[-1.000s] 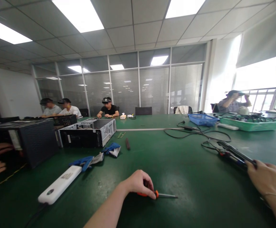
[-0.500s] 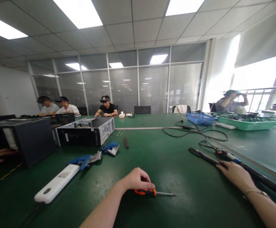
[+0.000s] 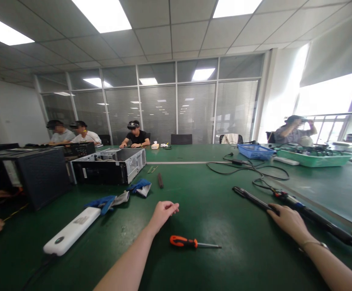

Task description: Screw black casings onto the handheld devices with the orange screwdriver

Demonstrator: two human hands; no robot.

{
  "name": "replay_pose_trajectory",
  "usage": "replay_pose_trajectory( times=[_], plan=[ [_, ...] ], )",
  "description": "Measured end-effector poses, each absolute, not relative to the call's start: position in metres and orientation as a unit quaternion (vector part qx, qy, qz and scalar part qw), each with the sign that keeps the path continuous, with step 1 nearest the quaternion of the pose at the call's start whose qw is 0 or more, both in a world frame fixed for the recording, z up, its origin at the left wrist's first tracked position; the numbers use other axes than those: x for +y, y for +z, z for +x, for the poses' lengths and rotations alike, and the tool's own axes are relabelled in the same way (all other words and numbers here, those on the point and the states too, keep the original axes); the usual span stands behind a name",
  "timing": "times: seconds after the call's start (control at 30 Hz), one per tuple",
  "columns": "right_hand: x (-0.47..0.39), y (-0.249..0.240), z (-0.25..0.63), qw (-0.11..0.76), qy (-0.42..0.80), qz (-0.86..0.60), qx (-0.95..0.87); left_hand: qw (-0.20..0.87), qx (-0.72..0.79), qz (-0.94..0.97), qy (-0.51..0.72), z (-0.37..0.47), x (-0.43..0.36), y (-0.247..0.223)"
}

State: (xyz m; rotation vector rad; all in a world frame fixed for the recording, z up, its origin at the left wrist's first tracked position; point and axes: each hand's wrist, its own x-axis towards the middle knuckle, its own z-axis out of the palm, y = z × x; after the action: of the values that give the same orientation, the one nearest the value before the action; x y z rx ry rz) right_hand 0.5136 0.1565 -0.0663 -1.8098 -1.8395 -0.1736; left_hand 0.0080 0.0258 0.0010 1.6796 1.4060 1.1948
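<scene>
Noting a release: the left hand (image 3: 162, 214) has come off the orange-and-black screwdriver (image 3: 189, 242), which its fingers touched half a second ago. The screwdriver now lies alone on the green table (image 3: 208, 194), nearer the wearer than the left hand and to its right, handle end closest to that hand, shaft pointing away rightward.

Left hand: a little farther forward than before, fingers and thumb loosely curled, nothing visible between them. Cannot tell whether the fingertips meet.

Right hand (image 3: 288, 220): fingers curled over the near end of a slim black tool (image 3: 250, 196), whose far end points forward and left of the hand. Hand and tool have both shifted leftward since a second ago, clear of the long dark rod (image 3: 315, 219) lying just to the hand's right. Exact grip under the fingers is hidden.

Beyond the left hand: a brown strip (image 3: 160, 180). Left of it: blue-and-grey gloves (image 3: 104, 204) and a white block (image 3: 73, 232) with a cord.

Judgement: the screwdriver looks set down, leaving the left hand free, while handling now rests with the right, on the black tool.
</scene>
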Motion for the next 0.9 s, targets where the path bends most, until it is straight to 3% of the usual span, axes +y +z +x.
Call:
replay_pose_trajectory(
  times=[0.33,0.67,0.9],
  plan=[
    [0.115,-0.041,0.390,0.273,0.044,-0.511,-0.814,0.264,0.530,0.637,0.493,0.010,0.026,0.000],
    [0.058,-0.007,0.324,0.249,0.207,-0.347,-0.880,0.263,0.518,0.737,0.346,0.015,0.012,0.011],
    [0.059,0.000,0.329,0.260,0.247,-0.360,-0.861,0.237,0.517,0.778,0.267,0.012,0.008,0.018]
  ],
)
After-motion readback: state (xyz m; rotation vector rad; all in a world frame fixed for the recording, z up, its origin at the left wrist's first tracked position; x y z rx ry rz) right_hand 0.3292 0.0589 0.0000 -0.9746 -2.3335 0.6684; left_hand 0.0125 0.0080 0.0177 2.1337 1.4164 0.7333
